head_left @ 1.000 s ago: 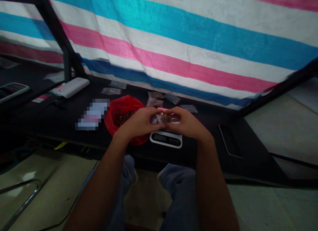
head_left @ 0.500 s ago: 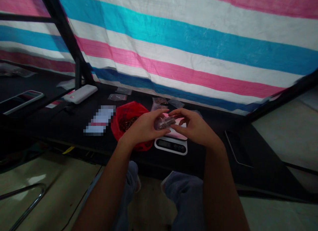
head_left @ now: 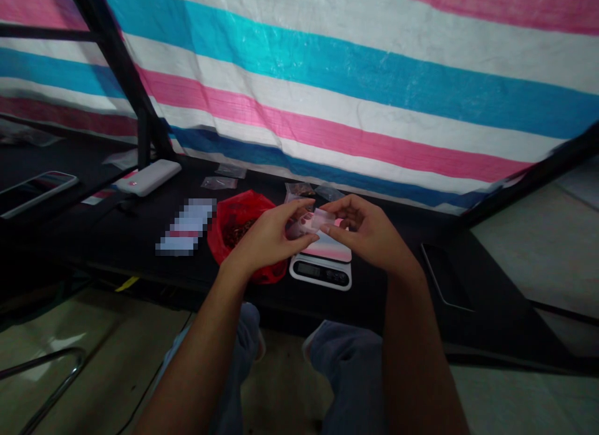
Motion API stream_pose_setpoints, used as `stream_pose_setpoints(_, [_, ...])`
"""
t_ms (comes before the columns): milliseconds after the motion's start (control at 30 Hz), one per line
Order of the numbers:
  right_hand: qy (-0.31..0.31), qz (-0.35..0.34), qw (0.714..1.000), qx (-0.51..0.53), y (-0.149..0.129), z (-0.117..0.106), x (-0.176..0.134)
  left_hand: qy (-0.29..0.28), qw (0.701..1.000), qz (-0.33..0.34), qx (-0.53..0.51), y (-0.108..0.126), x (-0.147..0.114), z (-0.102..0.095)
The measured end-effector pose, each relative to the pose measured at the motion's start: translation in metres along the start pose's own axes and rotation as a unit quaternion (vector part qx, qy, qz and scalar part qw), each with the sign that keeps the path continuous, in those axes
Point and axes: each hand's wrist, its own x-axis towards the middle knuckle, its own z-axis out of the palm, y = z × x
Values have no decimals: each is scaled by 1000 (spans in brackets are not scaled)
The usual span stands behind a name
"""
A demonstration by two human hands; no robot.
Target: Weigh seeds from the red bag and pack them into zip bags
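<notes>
A small clear plastic bag [head_left: 322, 218] with brown bits at its left part is stretched between my hands, above a digital kitchen scale [head_left: 321, 273] with a white and pink top. My left hand [head_left: 271, 234] curls around the bag's filled left part, its thumb below and fingers above. At the right, my right hand [head_left: 367, 228] pinches the bag's pale end between thumb and fingers. Beside my left hand an open red plastic bag [head_left: 219, 232] holds small brown pieces. My left wrist and hand hide part of it.
Small clear bags [head_left: 219, 183] lie along the back of the black table [head_left: 369, 304], one with brown contents [head_left: 301, 190] behind the scale. A blurred-out card [head_left: 187, 228], a white power bank [head_left: 150, 176] and a phone [head_left: 37, 191] lie left; another phone [head_left: 447, 276] lies right. A striped sheet [head_left: 327, 92] hangs behind.
The small bag has turned and flattened between my hands; its pale end now shows upright at my right fingers. Both hands stay over the scale.
</notes>
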Motion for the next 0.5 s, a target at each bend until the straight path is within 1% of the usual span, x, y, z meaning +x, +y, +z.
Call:
stream_pose_setpoints(67, [25,6,999,27,7,-5,-1,24,1000,9,13,-4,0,0])
stream_pose_setpoints(133, [37,18,999,31,15,-9,-3,63,997,17,37,-8,0,-2])
stream_pose_setpoints(167, [32,27,999,18,19,-10,-3,82,995,18,51,-10,0,-3])
stream_pose_setpoints(233, [0,44,998,-42,27,-11,-3,112,990,17,80,-12,0,-7])
stream_pose_setpoints(333, [-39,64,988,-136,36,-9,-3,150,984,4,97,-12,1,-12])
stream_pose_setpoints(400, [-47,82,983,-158,40,-7,-2,166,982,-19,82,-10,2,-13])
stream_pose_setpoints(500, [-52,111,980,-158,41,-6,-4,174,981,-65,47,-6,2,-11])
